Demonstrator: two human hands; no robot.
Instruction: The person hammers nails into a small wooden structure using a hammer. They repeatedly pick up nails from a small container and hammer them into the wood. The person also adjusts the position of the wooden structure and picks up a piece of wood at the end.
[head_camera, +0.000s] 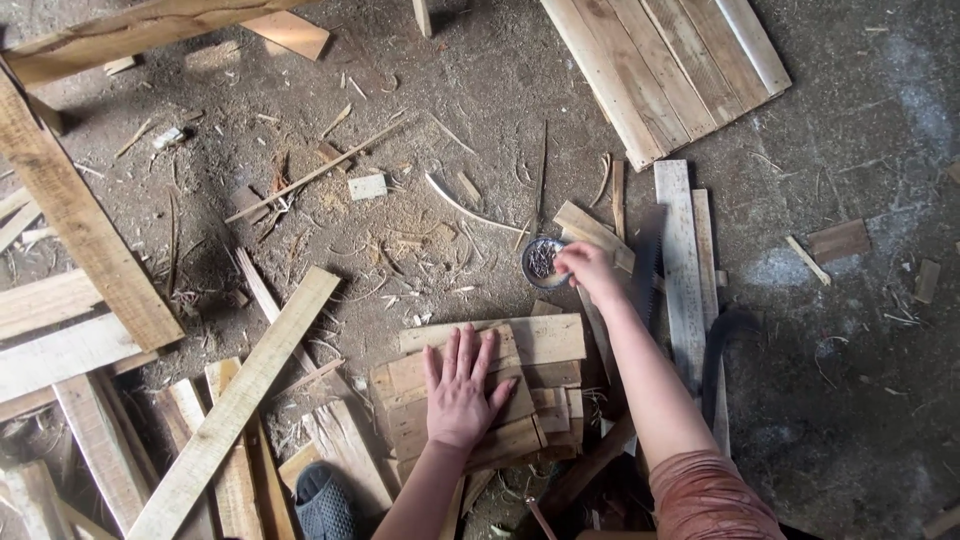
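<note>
My left hand (460, 388) lies flat, fingers spread, on a stack of short wooden slats (545, 340) on the dirt floor. My right hand (590, 270) reaches forward to a small round metal tin (540, 262) holding nails, with its fingertips at the tin's rim. Whether the fingers pinch a nail I cannot make out. A hand saw (648, 262) with a black handle (722, 340) rests on planks just right of my right arm.
Long planks (235, 400) lie at the left, and a panel of joined boards (665, 65) sits at the top right. Two narrow boards (685, 260) lie right of the tin. Sawdust, shavings and wood scraps (367, 186) cover the ground. A grey shoe (325, 505) shows at the bottom.
</note>
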